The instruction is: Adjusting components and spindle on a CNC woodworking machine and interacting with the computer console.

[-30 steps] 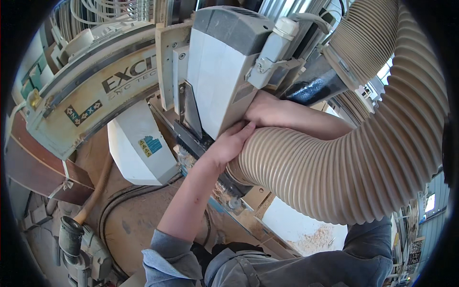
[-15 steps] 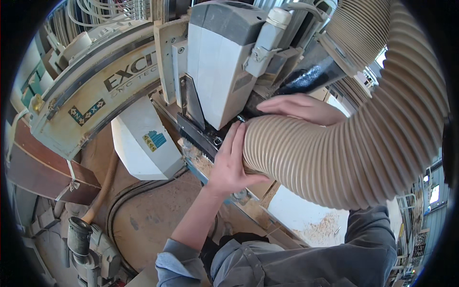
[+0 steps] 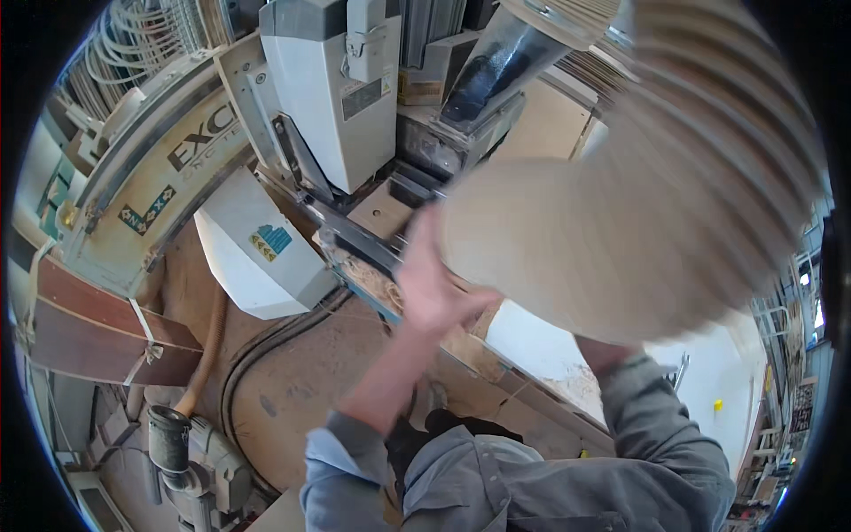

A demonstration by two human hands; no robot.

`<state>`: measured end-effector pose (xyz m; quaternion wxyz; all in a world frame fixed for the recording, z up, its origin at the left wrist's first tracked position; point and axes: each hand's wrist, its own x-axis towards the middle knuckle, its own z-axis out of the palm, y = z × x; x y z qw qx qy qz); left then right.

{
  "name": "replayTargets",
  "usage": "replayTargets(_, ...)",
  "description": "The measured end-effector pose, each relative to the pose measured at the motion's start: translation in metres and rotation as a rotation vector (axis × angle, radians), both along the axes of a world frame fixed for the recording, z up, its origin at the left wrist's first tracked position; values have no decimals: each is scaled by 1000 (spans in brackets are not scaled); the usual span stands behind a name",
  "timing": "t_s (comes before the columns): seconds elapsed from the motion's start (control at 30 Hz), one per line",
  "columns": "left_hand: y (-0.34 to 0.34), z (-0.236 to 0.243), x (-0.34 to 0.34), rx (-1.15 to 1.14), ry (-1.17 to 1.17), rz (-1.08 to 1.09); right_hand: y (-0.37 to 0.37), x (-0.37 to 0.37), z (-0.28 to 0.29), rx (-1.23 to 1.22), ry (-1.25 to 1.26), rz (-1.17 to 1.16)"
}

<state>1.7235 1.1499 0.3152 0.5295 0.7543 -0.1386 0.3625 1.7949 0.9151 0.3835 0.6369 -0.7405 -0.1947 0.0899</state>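
A thick ribbed beige hose point(image 3: 700, 213) fills the right side, blurred by motion. My left hand point(image 3: 430, 284) grips its lower left end, fingers along the rim and thumb underneath. My right hand lies hidden behind the hose; only its wrist and sleeve point(image 3: 647, 408) show below it. Left of the hose end stands the white-and-grey spindle housing point(image 3: 319, 106) of a CNC machine, with a black bracket point(image 3: 355, 235) and an exposed wooden plate point(image 3: 381, 213) at its base.
A clear tube point(image 3: 492, 66) rises beside the housing. The machine's beam point(image 3: 160, 186) and a white angular cover point(image 3: 257, 248) are at left. A white board point(image 3: 532, 341) with shavings lies below the hose. Black cables point(image 3: 266, 355) and a small motor unit point(image 3: 213, 443) are at lower left.
The hose end has come away from beneath the spindle housing, exposing the plate there. My right hand has dropped from above the hose to behind it. The view has shifted.
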Motion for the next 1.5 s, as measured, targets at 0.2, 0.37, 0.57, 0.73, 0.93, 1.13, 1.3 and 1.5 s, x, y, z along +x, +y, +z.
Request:
replayTargets(0.2, -132, -10, -51, -177, 39, -53, -106, -33, -50, -10, -67, -376)
replayTargets(0.37, -189, -54, -37, -377, 325, -394, -141, -49, -111, -182, -155, -622)
replayTargets(0.57, -161, -112, 4, 236, 340, -242, -97, -200, -162, -312, -244, -885)
replayTargets(0.73, -159, -111, -7, 345, 417, -344, -132, -391, -269, -267, 201, -1233)
replayTargets(0.93, -147, -92, -17, 435, 481, -304, -272, -442, -254, -801, 182, -1667)
replayTargets(1.13, -165, -99, -39, 515, 391, -112, -448, -406, -254, -1366, 394, -1579)
replayTargets(1.3, -161, -111, -37, 585, 205, 36, -526, -348, -250, -1284, 633, -1411)
replayTargets(1.5, -151, -112, -45, 579, 191, 109, -557, -342, -242, -987, 757, -1211)
